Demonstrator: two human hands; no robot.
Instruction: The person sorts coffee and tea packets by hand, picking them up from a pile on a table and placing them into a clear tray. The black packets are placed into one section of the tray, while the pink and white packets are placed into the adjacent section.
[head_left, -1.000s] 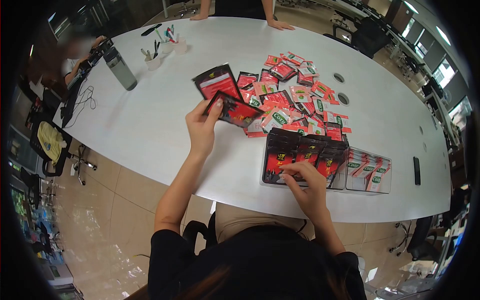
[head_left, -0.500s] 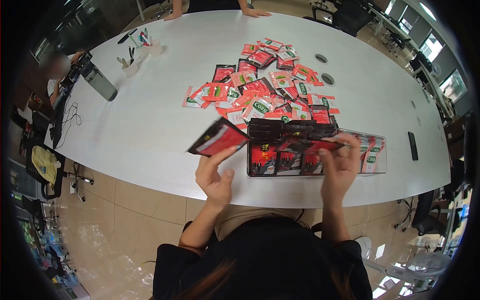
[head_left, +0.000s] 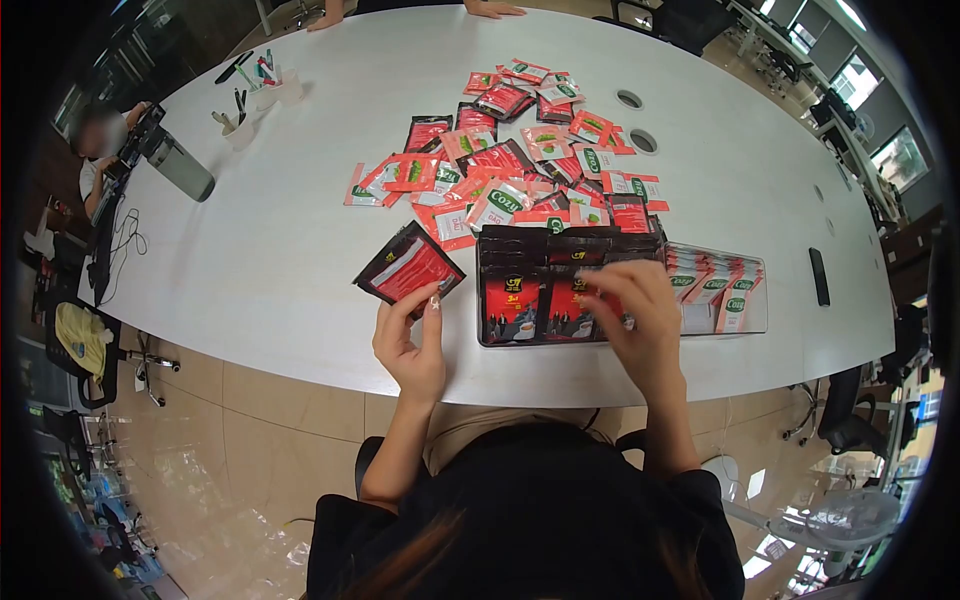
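Long white oval worktop (head_left: 250, 250), smooth and matte, with two round cable holes (head_left: 630, 98) toward the far side. Across its middle lies a loose heap of sachets (head_left: 520, 160), flat, glossy foil, mostly red with green and white labels, overlapping at all angles as if tipped out. At the near edge is a clear box (head_left: 760, 300), rigid plastic with a divider. Its left part holds upright sachets (head_left: 515, 295), black and red and filed on edge, labels facing the seated person. Its right part holds pale green-labelled packets (head_left: 715, 290), so the two kinds look to be kept apart. A grey bottle (head_left: 180, 165) and small cups of pens (head_left: 240, 125) sit well off to the left, and a dark phone (head_left: 818, 277) lies to the right. The right hand (head_left: 635, 320) rests on the upright row, fingers (head_left: 600, 290) curled over the tops. I cannot tell whether they pinch one. The left hand (head_left: 410, 345) is raised just left of the box, thumb and fingertips grasping a black-and-red sachet (head_left: 410, 265) by its lower corner, tilted face-up over the worktop, probably kept ready beside the row of its own kind.
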